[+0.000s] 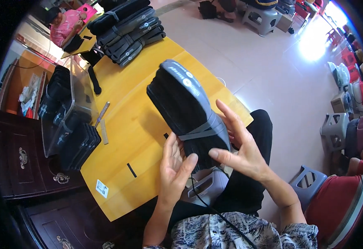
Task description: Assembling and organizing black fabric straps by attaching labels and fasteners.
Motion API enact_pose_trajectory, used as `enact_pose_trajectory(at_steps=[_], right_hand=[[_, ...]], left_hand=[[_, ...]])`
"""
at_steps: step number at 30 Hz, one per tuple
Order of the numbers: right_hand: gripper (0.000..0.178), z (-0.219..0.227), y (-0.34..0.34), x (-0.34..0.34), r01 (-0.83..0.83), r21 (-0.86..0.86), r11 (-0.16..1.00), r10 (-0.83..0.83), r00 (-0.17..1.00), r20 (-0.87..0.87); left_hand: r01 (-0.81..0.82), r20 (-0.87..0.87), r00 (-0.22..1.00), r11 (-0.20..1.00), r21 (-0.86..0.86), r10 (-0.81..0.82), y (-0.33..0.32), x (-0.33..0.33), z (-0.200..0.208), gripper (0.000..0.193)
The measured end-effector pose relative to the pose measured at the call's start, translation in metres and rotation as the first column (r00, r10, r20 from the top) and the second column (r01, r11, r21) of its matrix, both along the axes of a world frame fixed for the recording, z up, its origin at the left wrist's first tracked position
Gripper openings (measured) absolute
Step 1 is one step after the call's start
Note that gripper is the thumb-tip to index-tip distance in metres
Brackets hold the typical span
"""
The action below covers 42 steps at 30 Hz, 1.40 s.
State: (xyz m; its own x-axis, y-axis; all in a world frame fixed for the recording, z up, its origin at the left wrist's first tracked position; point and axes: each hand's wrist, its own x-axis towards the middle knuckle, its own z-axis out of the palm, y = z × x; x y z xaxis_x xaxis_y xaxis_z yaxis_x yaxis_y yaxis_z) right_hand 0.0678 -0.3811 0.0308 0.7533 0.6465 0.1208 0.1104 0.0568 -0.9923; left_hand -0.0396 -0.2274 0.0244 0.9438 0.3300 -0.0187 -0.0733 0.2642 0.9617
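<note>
A thick bundle of black, insole-shaped pads [177, 99] with grey, printed outer faces is tilted above the near right edge of the table. A grey band [200, 132] wraps around it. My left hand [175, 168] holds the lower left side, its thumb raised near the front and its fingers curled behind. My right hand [243, 149] clasps the lower right side, thumb across the front and fingers stretched along the outer face. Part of the fingers of both hands is hidden behind the bundle.
Similar banded bundles [127, 35] are piled at the table's far end. A clear plastic bin [71, 99] of black pads stands at the left, beside a thin-handled tool [102, 113]. Short black strips [131, 170] lie on the yellow table [123, 203]. Grey stools [308, 182] stand right; a person in pink [67, 27] sits far left.
</note>
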Motion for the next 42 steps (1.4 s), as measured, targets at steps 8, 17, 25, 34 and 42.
enact_pose_trajectory(at_steps=[8,17,25,34,42], right_hand=[[0.093,0.000,0.016,-0.045,-0.149,0.127,0.981,0.128,0.979,0.161],[0.085,0.006,0.022,-0.065,-0.307,0.164,0.937,0.274,0.941,0.198],[0.131,0.014,0.036,-0.041,-0.300,0.170,0.939,0.335,0.908,-0.251],[0.064,0.019,0.048,-0.048,-0.143,0.311,0.940,0.311,0.737,-0.601],[0.110,0.012,0.060,-0.046,0.015,0.278,0.960,0.171,0.756,-0.632]], left_hand=[[0.028,-0.077,0.996,0.970,-0.240,-0.048,0.001,-0.033,0.008,0.126],[-0.143,-0.111,0.987,0.961,-0.238,0.120,0.010,-0.073,0.003,0.092],[0.042,-0.132,0.991,0.990,0.134,-0.024,0.023,-0.084,0.015,0.090],[-0.025,-0.055,0.979,0.387,0.922,0.195,-0.003,-0.071,0.037,0.115],[-0.258,0.257,0.963,0.008,0.966,0.081,-0.009,-0.078,0.042,0.036]])
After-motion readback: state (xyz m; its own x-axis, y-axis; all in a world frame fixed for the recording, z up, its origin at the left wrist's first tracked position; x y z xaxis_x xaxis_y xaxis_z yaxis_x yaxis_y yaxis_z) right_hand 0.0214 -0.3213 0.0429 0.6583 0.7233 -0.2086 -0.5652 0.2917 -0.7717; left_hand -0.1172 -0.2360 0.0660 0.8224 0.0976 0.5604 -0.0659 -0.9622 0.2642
